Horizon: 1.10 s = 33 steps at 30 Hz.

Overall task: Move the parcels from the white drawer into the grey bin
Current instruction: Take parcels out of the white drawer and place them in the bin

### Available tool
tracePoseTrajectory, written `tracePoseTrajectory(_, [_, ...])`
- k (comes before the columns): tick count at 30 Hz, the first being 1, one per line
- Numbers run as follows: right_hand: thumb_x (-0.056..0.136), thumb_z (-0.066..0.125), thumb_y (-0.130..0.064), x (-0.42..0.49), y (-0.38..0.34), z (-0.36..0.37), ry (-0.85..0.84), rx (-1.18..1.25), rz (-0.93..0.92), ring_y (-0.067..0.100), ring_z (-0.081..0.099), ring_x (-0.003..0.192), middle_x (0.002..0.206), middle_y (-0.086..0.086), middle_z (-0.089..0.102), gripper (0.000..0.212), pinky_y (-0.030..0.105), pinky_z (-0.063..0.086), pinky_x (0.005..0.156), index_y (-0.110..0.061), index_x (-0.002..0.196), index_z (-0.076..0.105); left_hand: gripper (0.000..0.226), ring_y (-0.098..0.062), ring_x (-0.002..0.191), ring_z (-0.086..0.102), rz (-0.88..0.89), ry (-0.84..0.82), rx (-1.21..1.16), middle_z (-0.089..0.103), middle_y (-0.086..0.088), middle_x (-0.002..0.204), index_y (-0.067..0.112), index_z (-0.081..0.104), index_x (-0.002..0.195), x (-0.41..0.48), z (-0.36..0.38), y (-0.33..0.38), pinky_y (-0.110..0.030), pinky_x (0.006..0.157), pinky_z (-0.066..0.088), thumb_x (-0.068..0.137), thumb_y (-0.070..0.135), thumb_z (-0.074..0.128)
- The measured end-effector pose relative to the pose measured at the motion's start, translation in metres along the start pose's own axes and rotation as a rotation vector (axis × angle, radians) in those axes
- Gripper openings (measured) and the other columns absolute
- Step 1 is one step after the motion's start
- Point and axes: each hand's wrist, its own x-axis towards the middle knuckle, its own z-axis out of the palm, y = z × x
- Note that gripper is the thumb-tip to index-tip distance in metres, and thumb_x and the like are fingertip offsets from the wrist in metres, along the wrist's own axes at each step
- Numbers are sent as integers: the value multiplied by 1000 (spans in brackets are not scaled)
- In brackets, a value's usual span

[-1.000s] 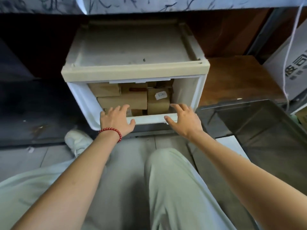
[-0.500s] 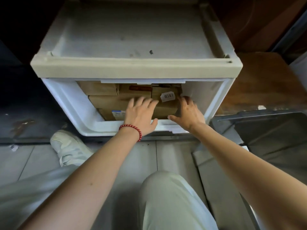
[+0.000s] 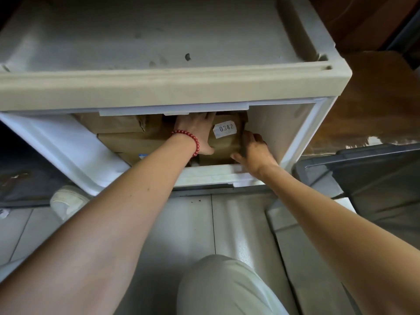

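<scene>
The white drawer (image 3: 204, 176) stands pulled out from its cream cabinet, packed with several brown paper parcels (image 3: 127, 142). A parcel with a white label reading 0342 (image 3: 227, 145) sits at the drawer's right side. My left hand (image 3: 195, 130), with a red bead bracelet at the wrist, grips its left side; the fingers reach over its top under the cabinet frame, where their tips are hidden. My right hand (image 3: 256, 151) grips its right edge with the thumb under the front corner. The grey bin (image 3: 363, 169) stands on the floor to the right.
The cabinet's cream top (image 3: 159, 42) overhangs the drawer opening. My white shoe (image 3: 68, 201) rests on the tiled floor at the left, and my knee (image 3: 227, 285) is in the foreground. A brown wooden surface (image 3: 375, 98) lies behind the bin.
Both hands moved from the drawer's front rim deeper into the drawer and took hold of the 0342 parcel from either side. The camera came closer to the drawer.
</scene>
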Motion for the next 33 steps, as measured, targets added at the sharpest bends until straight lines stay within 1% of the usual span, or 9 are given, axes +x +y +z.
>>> tracePoseTrajectory(4, [96,55,-27,-1,1,2,31,102,23,36,50,116,132,19,46,59,42,44,97,-12,145,26,99,-27,125,44,-11,-32,-139,43,-5,141,22,25,146,2,0,-1,-41,93,39,66,62,68])
tracePoseTrajectory(8, [97,52,-22,-17,-3,0,136,296,40,39,51,117,132,21,48,58,44,42,99,-9,146,23,84,-26,105,54,-24,79,-272,59,-4,118,23,45,130,-8,-8,2,-33,76,34,61,66,67])
tracePoseTrajectory(11, [97,53,-20,-34,-9,-1,189,371,-3,37,46,123,136,20,45,55,40,37,104,-4,143,26,76,-26,97,56,-30,176,-289,62,-4,109,23,50,120,-23,-20,1,-31,74,34,58,63,69])
tracePoseTrajectory(13, [97,54,-20,-47,-13,-5,216,420,-18,36,47,122,136,19,45,52,38,37,101,-4,139,29,81,-27,103,55,-36,204,-291,61,-4,116,24,47,126,-34,-27,1,-36,84,39,58,62,69])
tracePoseTrajectory(15, [96,55,-19,-61,-15,-8,234,436,-38,34,47,121,137,18,45,51,34,36,99,-4,138,30,92,-28,117,50,-28,217,-270,53,-4,132,25,39,138,-49,-31,4,-39,97,35,59,62,68])
tracePoseTrajectory(17, [96,55,-19,-75,-17,-9,234,436,-63,32,49,119,140,16,43,54,35,37,100,-5,141,28,96,-26,124,43,-17,257,-236,46,-2,140,24,36,142,-65,-35,6,-38,102,30,60,62,69])
tracePoseTrajectory(20, [96,56,-19,-96,-22,-11,228,466,-89,29,50,119,142,13,42,59,39,40,104,-6,144,25,95,-23,127,39,-23,302,-252,44,0,141,24,38,140,-88,-43,7,-36,102,29,58,57,73])
tracePoseTrajectory(24, [94,58,-16,-126,-27,-18,256,507,-142,24,45,127,142,12,42,58,31,36,106,-6,142,28,94,-24,125,39,-17,318,-292,44,-3,139,20,37,141,-118,-57,11,-38,98,34,61,50,77])
tracePoseTrajectory(33, [90,65,-23,-189,-17,-43,151,474,-213,19,45,128,142,5,44,66,35,39,108,-13,143,27,91,-23,122,42,87,385,-317,46,-5,136,16,39,138,-191,-86,14,-38,96,38,63,45,80])
